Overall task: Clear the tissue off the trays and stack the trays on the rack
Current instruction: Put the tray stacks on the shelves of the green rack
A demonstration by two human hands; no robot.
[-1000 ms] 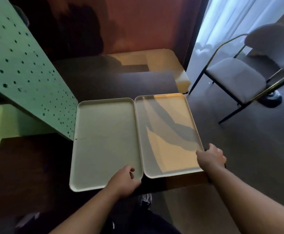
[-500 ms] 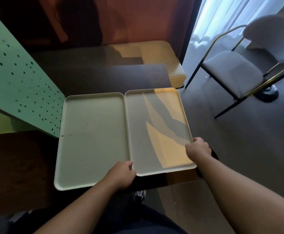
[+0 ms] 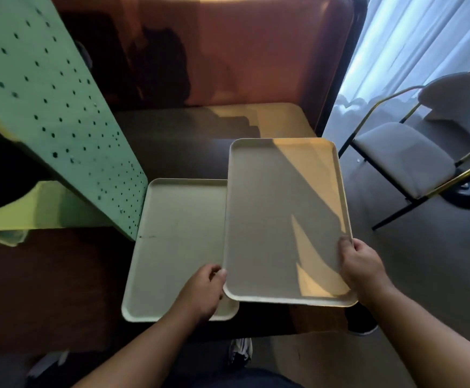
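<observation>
Two cream rectangular trays are in front of me, both empty, with no tissue visible. The right tray (image 3: 284, 217) is lifted off the dark table and overlaps the right edge of the left tray (image 3: 178, 242), which lies flat. My left hand (image 3: 203, 292) grips the raised tray's near left edge. On its right edge, near the front corner, my right hand (image 3: 362, 267) holds it. A green perforated rack panel (image 3: 46, 107) stands to the left, touching the left tray's corner.
The dark table (image 3: 46, 289) carries the trays. A padded bench seat (image 3: 278, 119) with a brown backrest lies beyond the table. A grey chair (image 3: 404, 155) with gold and black legs stands on the floor at the right, by a white curtain.
Both hands have closed on the right tray and raised it off the table. It has shifted left and now overlaps the left tray's edge. The left tray stayed put.
</observation>
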